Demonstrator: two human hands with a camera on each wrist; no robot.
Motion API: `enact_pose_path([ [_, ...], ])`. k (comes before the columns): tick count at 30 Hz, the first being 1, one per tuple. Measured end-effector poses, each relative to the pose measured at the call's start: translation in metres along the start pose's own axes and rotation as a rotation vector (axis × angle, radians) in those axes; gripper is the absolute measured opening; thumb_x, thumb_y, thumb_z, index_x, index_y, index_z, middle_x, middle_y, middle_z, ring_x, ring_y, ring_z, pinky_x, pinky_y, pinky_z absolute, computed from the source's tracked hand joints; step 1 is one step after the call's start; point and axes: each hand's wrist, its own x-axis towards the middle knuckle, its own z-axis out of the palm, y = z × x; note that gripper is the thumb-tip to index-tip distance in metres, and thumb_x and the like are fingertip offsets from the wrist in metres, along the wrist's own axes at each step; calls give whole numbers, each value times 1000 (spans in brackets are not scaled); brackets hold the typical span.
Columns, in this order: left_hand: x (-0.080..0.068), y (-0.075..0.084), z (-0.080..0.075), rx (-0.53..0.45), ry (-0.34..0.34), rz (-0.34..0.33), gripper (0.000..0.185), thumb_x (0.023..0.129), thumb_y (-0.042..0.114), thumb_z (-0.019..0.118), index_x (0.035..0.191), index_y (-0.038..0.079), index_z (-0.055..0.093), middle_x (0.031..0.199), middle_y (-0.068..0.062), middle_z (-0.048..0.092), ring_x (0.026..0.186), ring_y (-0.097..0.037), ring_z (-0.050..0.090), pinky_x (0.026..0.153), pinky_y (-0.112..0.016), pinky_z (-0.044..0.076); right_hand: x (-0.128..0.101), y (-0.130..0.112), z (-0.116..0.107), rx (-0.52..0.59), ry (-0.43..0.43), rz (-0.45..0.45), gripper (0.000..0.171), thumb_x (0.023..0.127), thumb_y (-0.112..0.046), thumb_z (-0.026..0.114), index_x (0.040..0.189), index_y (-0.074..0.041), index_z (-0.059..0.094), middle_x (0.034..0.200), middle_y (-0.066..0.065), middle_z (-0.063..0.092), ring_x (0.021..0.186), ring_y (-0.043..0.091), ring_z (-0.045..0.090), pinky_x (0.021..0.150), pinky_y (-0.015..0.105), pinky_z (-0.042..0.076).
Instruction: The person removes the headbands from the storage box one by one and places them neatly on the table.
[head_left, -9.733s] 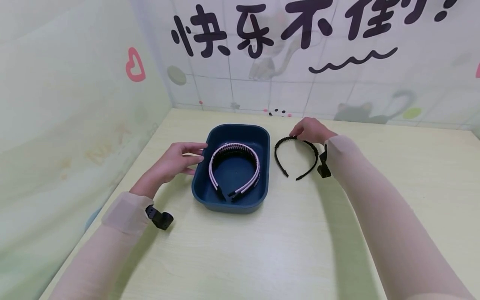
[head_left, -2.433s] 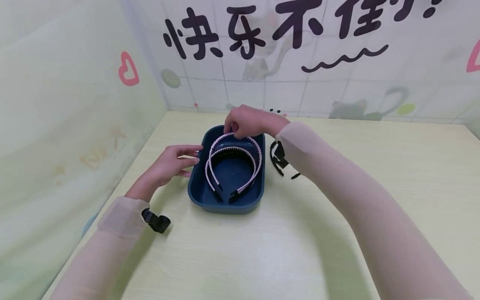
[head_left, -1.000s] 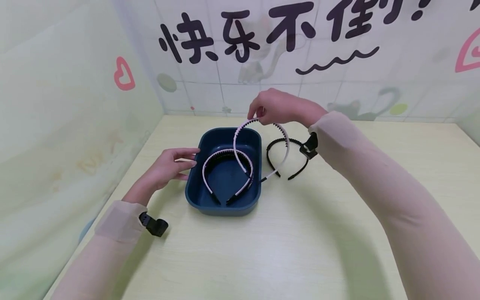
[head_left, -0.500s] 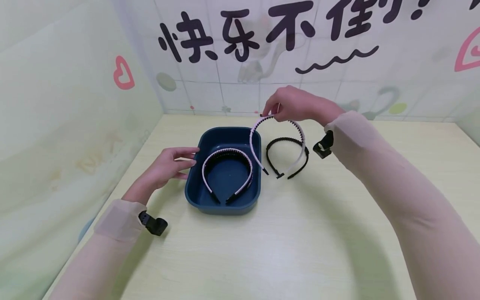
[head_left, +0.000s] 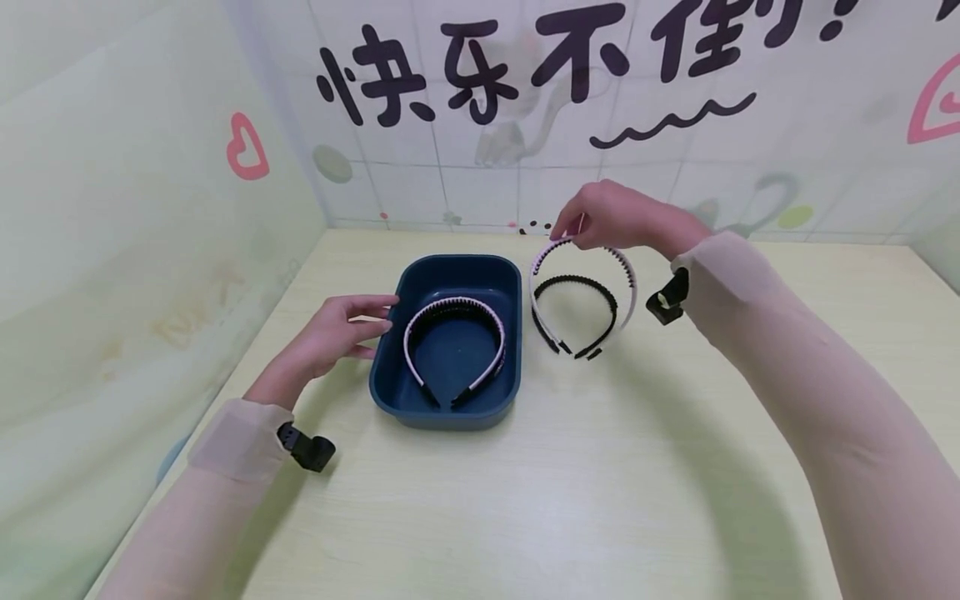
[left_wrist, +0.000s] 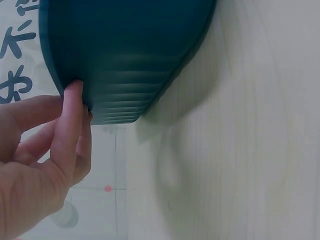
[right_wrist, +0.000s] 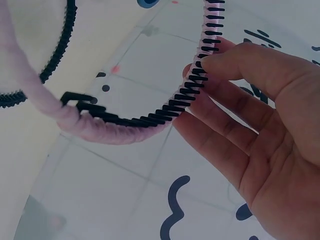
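My right hand [head_left: 600, 218] pinches the top of a pink toothed headband [head_left: 628, 283] and holds it just above a black headband [head_left: 576, 283] that lies on the table right of the tub. In the right wrist view the thumb and fingers [right_wrist: 235, 75] clamp the pink headband [right_wrist: 190, 90] by its black teeth. Another pink headband [head_left: 453, 307] lies inside the dark blue tub [head_left: 390, 367]. My left hand [head_left: 341, 329] rests with straight fingers against the tub's left wall; its fingertips [left_wrist: 75, 100] touch the tub [left_wrist: 130, 55] near the rim.
The pale wooden table [head_left: 525, 500] is boxed in by a green wall on the left and a tiled wall with dark lettering behind. Wrist cameras [head_left: 307, 450] are strapped to both forearms.
My right hand lifted the pink headband out of the tub and carried it right, lowering it over the black headband. The left hand stayed on the tub.
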Motion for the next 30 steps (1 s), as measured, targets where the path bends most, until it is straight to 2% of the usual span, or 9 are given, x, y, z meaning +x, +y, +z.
enact_pose_path([
  [23, -1, 1, -1, 2, 4, 3, 46, 92, 6, 54, 136, 5, 43, 134, -16, 42, 112, -32, 46, 66, -29, 54, -31, 43, 19, 81, 28, 121, 26, 81, 4, 55, 101, -3, 70, 87, 10, 66, 81, 22, 61, 70, 34, 50],
  [30, -1, -1, -1, 9, 1, -2, 45, 93, 6, 53, 137, 6, 43, 135, -15, 42, 113, -32, 46, 68, -30, 54, -40, 53, 25, 105, 39, 125, 26, 80, 6, 54, 99, -2, 71, 85, 9, 66, 80, 23, 61, 68, 32, 50],
])
